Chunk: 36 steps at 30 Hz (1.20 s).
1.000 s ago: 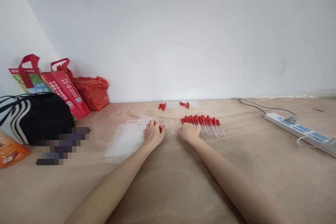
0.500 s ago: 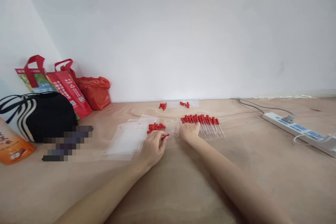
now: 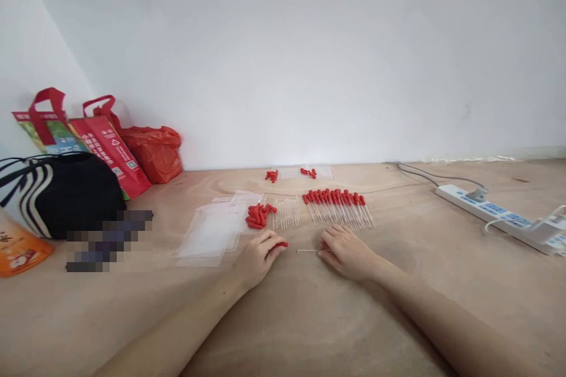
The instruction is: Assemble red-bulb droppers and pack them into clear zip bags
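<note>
The right hand (image 3: 347,252) has drawn back to the near side of the row of red-topped droppers (image 3: 338,207), its grip pinching a clear tube (image 3: 308,251). Nearer than the row and to its left, the left hand (image 3: 257,256) pinches a red bulb (image 3: 282,244). Bulb and tube now roughly face each other, apart, seemingly lined up. Loose bulbs (image 3: 255,216) lie left of the row.

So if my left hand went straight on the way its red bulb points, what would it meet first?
Probably the free end of the thin tube in your right hand, though depth is unclear, so the red bulb could just miss it.
</note>
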### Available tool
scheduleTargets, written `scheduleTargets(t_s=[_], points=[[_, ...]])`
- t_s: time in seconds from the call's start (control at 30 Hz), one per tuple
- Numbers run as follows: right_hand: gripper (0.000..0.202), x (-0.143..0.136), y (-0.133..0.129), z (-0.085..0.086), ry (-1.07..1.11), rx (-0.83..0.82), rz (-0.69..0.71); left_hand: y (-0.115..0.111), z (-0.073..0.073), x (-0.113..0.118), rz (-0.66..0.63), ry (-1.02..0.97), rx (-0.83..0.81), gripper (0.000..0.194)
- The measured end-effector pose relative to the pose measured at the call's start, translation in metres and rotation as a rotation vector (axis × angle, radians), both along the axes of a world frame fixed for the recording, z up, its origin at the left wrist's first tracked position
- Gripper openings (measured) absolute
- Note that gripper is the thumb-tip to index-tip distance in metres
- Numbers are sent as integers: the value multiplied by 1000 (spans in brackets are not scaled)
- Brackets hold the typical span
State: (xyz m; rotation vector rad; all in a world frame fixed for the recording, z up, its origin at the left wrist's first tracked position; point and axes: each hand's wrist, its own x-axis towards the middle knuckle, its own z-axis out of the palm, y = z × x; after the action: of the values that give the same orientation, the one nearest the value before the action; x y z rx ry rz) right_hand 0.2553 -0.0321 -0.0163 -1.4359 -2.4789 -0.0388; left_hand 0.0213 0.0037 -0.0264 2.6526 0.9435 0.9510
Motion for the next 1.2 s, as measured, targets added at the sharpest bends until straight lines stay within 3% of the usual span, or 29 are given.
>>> scheduleTargets(t_s=[0.2,0.37,0.57,0.83,1.2], points=[[19,-6,5,-16,315,-103,-46,-4,4,1,66,67,111,9],[15,-12,6,-22,323,-117,-107,-5,4,1,92,88,124,7],[13,-21,2,-19,441,-90,-77,-6,2,3,79,74,163,11],[15,-26,3,-23,420,-41,-56,-8,2,7,43,40,123,15],[17,-24,2,-20,487,-131,16,-13,4,11,-20,20,78,23]])
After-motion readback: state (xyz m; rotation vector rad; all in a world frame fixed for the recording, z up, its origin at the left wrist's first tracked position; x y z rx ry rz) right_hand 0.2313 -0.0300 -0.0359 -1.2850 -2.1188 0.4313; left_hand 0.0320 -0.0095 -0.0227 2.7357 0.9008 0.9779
